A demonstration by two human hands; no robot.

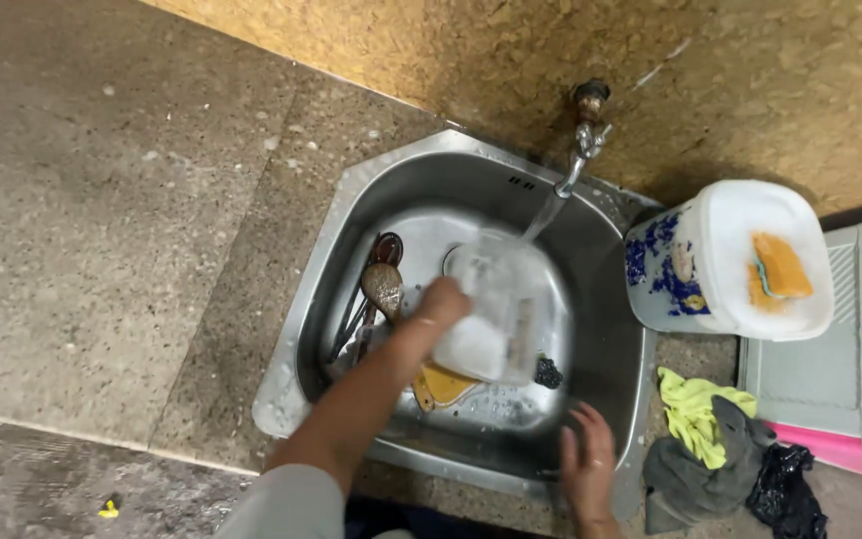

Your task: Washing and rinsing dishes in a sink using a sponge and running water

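The clear plastic container (pixel 499 309) was held over the middle of the steel sink (pixel 331 250), tilted and blurred, directly under the stream of water falling from the wall tap (pixel 583 140). The left hand (pixel 438 304) gripped the container at its left edge, with the fingers closed round the rim; the exact position of each finger could not be told because of blur. The right hand (pixel 588 464) rested at the front rim of the sink, well apart from the container, with its fingers spread flat and holding nothing.

Below the container, an orange plate (pixel 441 384) lay on the sink floor, and a small dark scrap (pixel 548 372) lay just beside it. Spoons (pixel 383 284) and other utensils lay along the left side of the basin.

On the stone counter to the right of the sink stood a white tub (pixel 710 260) with a sponge (pixel 780 268) on its lid. A yellow cloth (pixel 695 414) and a grey cloth (pixel 695 469) lay in front of the tub.
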